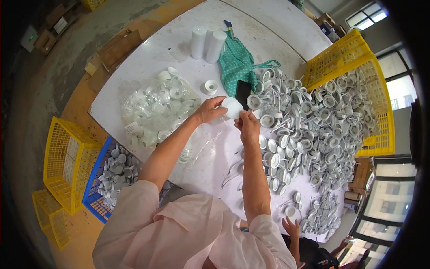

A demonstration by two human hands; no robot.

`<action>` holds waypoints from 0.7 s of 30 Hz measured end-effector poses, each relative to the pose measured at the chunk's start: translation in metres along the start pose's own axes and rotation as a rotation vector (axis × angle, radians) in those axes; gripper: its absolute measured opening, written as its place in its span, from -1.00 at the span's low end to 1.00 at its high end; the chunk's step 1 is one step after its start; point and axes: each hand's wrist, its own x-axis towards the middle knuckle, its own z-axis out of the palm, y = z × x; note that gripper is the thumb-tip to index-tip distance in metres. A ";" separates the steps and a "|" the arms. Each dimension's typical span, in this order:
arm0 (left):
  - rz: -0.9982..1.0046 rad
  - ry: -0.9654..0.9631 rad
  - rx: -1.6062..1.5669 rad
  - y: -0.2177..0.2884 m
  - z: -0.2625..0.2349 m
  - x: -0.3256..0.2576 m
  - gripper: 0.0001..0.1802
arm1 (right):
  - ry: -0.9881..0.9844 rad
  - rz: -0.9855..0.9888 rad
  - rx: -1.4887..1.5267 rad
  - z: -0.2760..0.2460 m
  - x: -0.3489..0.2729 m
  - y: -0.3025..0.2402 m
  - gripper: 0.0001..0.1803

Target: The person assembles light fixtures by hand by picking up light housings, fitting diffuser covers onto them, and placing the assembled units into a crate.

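Over the middle of the white table I hold a white round disc-like piece between both hands. My left hand pinches its left side, where a smaller round white part seems to overlap it. My right hand grips its lower right edge with fingers closed. Just beyond my left hand sits a white ring-shaped cup. To the left lies a clear plastic bag filled with similar white cups. A dark phone rests behind my right hand, beside a large heap of white round parts with wires.
A teal dotted cloth bag and white cylinders stand at the back. One yellow crate leans behind the heap. Left of the table are a blue crate of white discs and yellow crates. Another person's hand reaches in at lower right.
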 end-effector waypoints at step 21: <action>0.040 -0.031 -0.074 -0.001 0.002 0.004 -0.41 | -0.047 0.027 0.102 -0.010 -0.014 0.001 -0.89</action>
